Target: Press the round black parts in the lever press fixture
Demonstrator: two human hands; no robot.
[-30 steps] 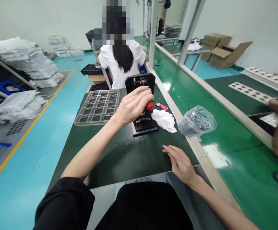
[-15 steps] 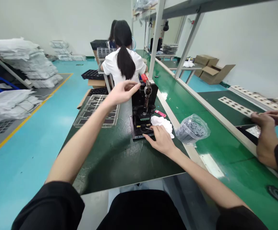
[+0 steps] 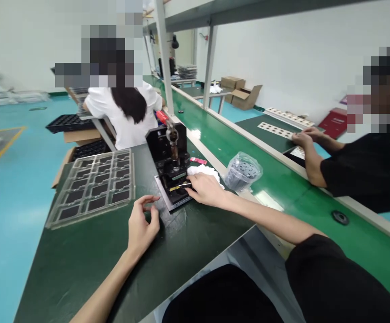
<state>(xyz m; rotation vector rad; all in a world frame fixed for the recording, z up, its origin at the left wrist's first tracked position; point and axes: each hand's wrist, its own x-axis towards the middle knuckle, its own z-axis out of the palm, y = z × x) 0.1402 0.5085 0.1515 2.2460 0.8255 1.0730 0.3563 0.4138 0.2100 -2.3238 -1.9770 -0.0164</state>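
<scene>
My right hand [image 3: 206, 189] is closed on slim metal tweezers [image 3: 184, 185]; their tip reaches over the base of a black toggle press [image 3: 173, 166]. A yellow strip [image 3: 174, 189] shows on the press base beside the tip. The press has a metal lever with a red handle [image 3: 162, 117], tilted up and back. Left of the base, just above the table, my left hand [image 3: 144, 224] holds nothing, its fingers curved and apart. A crumpled white cloth [image 3: 205, 172] lies behind my right hand, partly hidden by it.
A clear compartment tray [image 3: 95, 185] with dark pieces lies at the table's left. Beyond the press is a pink-red packet [image 3: 198, 160]. A plastic bag of dark parts [image 3: 243, 172] stands right, by the green conveyor [image 3: 302, 233]. Co-workers sit ahead and at right, one handling a perforated strip [image 3: 275, 130].
My left hand has come down from beside the red lever handle to the left of the press base. My right hand stays at the base with the tweezers. The view has turned right.
</scene>
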